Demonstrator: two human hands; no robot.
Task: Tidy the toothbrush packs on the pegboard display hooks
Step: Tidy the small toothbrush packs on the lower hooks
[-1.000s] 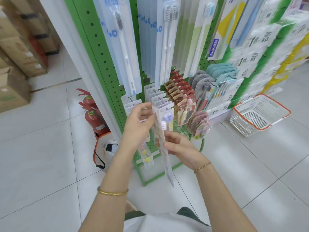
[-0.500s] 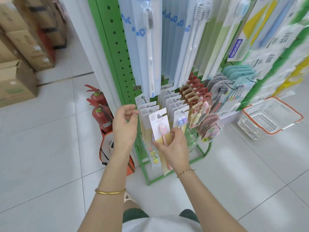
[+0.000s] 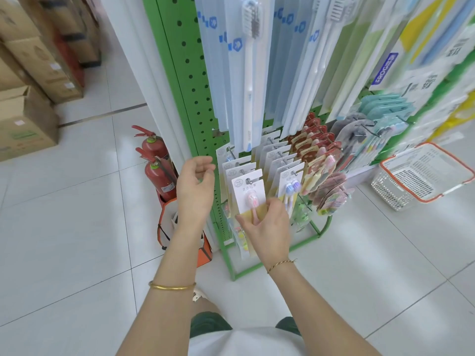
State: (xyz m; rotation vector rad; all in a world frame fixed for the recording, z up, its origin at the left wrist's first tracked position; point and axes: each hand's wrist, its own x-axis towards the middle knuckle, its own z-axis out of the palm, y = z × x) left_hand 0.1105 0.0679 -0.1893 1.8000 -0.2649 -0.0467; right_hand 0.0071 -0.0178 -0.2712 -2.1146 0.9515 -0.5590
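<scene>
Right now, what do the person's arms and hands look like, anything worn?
Both forearms are bare, with no sleeves or gloves. The left hand has a plain gold bangle at its wrist; the right hand has a thin twisted gold bracelet.

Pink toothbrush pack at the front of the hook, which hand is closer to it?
Right. The right hand grips the pink toothbrush pack at its lower edge; the left hand hovers beside it on the left, fingers loosely curled, not touching it.
</scene>
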